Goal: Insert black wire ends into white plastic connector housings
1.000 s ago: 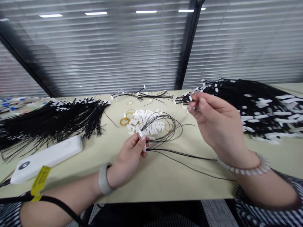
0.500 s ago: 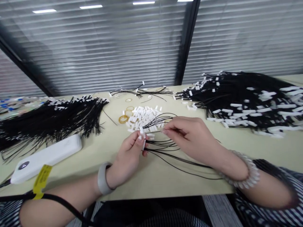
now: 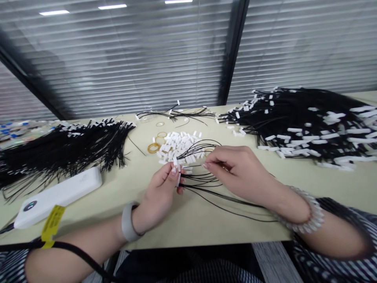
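My left hand [image 3: 160,192] pinches a white connector [image 3: 178,179] between thumb and fingers, near the middle of the table. Several thin black wires [image 3: 206,192] run from the connector towards the right. My right hand [image 3: 235,169] is closed in a pinch on a thin black wire, a little to the right of the connector; other wires loop up beside its fingertips. Just behind my hands lies a pile of small white connectors [image 3: 176,145], with yellow rubber bands [image 3: 153,147] at its left side.
Bundles of black wires with white ends lie at the left [image 3: 64,147] and right [image 3: 294,114]. Loose wires [image 3: 188,114] are at the back. A white power bank [image 3: 61,196] and a black cable [image 3: 76,252] with a yellow tag are at front left.
My hands keep nearly the same pose and grips. The right hand has shifted very slightly to the right.
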`<action>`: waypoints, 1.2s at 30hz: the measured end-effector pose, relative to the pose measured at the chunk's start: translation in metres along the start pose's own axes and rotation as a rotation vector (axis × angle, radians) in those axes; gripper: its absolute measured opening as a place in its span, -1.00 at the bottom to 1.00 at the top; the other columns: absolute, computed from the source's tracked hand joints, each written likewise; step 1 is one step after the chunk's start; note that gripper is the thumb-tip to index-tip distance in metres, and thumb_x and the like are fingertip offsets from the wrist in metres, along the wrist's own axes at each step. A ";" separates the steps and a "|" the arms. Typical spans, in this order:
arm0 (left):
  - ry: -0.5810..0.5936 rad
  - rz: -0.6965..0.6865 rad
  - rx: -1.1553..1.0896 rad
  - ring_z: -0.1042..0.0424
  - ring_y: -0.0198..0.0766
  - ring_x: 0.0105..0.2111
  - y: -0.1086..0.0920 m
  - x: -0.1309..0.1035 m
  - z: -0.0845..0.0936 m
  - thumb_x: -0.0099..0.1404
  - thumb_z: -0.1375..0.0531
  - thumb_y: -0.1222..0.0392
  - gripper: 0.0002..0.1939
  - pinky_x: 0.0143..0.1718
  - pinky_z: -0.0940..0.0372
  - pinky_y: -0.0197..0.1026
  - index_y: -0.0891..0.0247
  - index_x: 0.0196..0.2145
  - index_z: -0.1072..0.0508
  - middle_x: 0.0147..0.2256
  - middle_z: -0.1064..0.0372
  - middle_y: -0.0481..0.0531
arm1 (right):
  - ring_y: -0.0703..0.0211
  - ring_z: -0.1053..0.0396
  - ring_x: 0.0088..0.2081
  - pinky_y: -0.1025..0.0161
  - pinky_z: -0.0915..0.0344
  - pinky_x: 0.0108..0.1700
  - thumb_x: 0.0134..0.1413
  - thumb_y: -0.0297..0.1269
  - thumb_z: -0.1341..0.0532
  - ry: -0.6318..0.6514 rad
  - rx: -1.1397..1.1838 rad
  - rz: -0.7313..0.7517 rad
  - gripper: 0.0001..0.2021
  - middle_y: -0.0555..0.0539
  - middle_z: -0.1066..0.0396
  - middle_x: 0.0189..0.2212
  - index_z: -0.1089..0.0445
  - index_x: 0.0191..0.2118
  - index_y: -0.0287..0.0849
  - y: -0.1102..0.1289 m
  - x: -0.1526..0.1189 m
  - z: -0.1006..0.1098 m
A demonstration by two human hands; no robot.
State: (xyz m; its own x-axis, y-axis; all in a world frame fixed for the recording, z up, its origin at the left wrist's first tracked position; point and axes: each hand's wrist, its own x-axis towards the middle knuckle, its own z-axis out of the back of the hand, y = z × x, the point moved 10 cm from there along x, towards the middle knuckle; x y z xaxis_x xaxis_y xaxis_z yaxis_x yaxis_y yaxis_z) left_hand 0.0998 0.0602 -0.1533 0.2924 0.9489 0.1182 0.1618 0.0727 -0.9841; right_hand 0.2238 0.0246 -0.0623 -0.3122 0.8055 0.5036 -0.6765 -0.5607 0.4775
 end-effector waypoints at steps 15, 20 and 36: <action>-0.006 0.034 0.024 -0.21 -0.40 -0.51 0.002 0.000 0.000 0.26 -0.08 0.07 -0.77 -0.56 -0.21 -0.37 0.29 -0.40 -0.35 -0.47 -0.21 -0.05 | 0.48 -0.15 -0.52 0.47 -0.07 -0.43 0.01 -0.52 -0.13 0.015 -0.041 0.082 -0.88 0.10 -0.28 -0.57 -0.34 -0.47 -0.24 0.006 0.000 -0.001; 0.010 0.022 0.017 -0.21 -0.42 -0.54 0.003 0.001 0.000 0.28 -0.06 0.06 -0.77 -0.55 -0.21 -0.37 0.28 -0.41 -0.34 -0.48 -0.21 -0.06 | 0.48 -0.14 -0.53 0.47 -0.06 -0.44 0.02 -0.52 -0.13 0.007 -0.028 0.086 -0.88 0.10 -0.28 -0.57 -0.35 -0.46 -0.24 0.005 0.000 0.001; 0.024 0.014 0.040 -0.21 -0.41 -0.52 0.001 0.000 -0.002 0.27 -0.07 0.07 -0.76 -0.56 -0.21 -0.37 0.29 -0.42 -0.34 -0.47 -0.21 -0.05 | 0.46 -0.16 -0.51 0.45 -0.07 -0.43 0.03 -0.50 -0.14 0.008 -0.031 0.073 -0.89 0.08 -0.29 -0.55 -0.37 -0.44 -0.23 0.004 -0.001 0.001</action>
State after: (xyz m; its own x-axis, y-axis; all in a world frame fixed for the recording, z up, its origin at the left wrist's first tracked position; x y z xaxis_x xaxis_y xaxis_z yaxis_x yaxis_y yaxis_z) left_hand 0.1019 0.0597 -0.1537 0.3171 0.9423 0.1073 0.1199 0.0724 -0.9901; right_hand 0.2220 0.0215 -0.0603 -0.3665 0.7647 0.5301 -0.6718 -0.6116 0.4178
